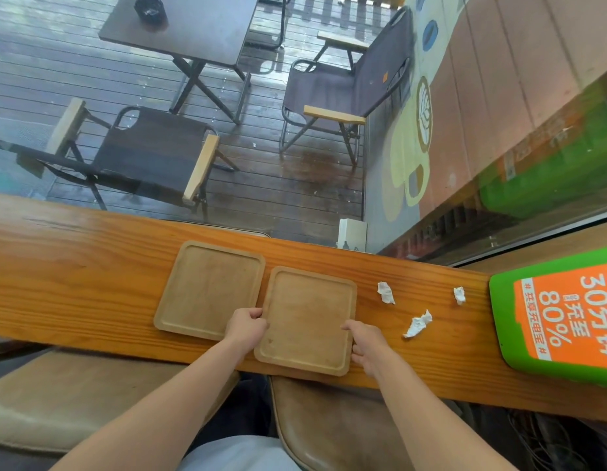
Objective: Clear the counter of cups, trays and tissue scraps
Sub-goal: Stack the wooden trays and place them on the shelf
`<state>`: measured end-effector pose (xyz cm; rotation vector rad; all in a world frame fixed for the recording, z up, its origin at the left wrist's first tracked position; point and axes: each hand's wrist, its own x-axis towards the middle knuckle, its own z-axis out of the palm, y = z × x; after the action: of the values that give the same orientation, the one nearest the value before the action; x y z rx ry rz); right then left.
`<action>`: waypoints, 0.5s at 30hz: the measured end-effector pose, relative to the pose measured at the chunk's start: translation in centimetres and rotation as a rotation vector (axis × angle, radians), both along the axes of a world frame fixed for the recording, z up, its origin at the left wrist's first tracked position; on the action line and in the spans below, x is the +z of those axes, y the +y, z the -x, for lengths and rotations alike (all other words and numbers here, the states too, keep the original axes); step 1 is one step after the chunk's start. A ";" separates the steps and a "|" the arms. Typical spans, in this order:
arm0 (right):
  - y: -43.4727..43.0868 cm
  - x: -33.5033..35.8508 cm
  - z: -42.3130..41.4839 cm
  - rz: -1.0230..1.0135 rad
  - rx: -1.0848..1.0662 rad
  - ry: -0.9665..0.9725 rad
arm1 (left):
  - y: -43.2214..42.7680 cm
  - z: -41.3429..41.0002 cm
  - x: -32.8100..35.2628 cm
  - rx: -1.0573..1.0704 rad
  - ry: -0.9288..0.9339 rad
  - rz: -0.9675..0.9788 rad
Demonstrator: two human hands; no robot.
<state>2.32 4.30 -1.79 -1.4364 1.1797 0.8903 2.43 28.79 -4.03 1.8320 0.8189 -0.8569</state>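
Tray (305, 317) in left hand (246, 326) and right hand (366, 345)

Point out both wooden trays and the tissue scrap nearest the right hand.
left tray (207, 287), head view, bare middle of its floor.
right tray (307, 314), head view, bare middle of its floor.
nearest tissue scrap (418, 323), head view, its crumpled middle.

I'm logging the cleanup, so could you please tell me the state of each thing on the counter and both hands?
Left rectangular wooden tray: empty, flat on the wooden counter.
Right rectangular wooden tray: empty, at the counter's near edge, held on both sides.
Left hand: fingers curled on the right tray's left edge.
Right hand: grips its right edge.
White tissue scraps: three, crumpled, right of the trays.
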 end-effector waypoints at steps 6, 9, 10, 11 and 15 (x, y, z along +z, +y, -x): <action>0.1 -0.3 0.4 0.042 0.036 -0.020 | -1.0 0.1 0.6 -0.233 -0.041 -0.178; 1.0 -0.3 1.1 0.109 0.084 -0.053 | -2.2 0.4 1.1 -0.330 -0.041 -0.280; 1.3 -0.3 1.4 0.125 0.101 -0.062 | -2.5 0.5 1.1 -0.336 -0.033 -0.299; 1.5 -0.3 1.7 0.133 0.111 -0.068 | -2.6 0.6 1.1 -0.328 -0.023 -0.305; 1.6 -0.6 1.4 0.102 0.073 -0.050 | -1.9 0.3 0.8 -0.232 -0.014 -0.262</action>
<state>0.90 5.88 -2.38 -1.5839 1.1555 0.8498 2.10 26.91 -3.21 2.1939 0.7471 -0.9137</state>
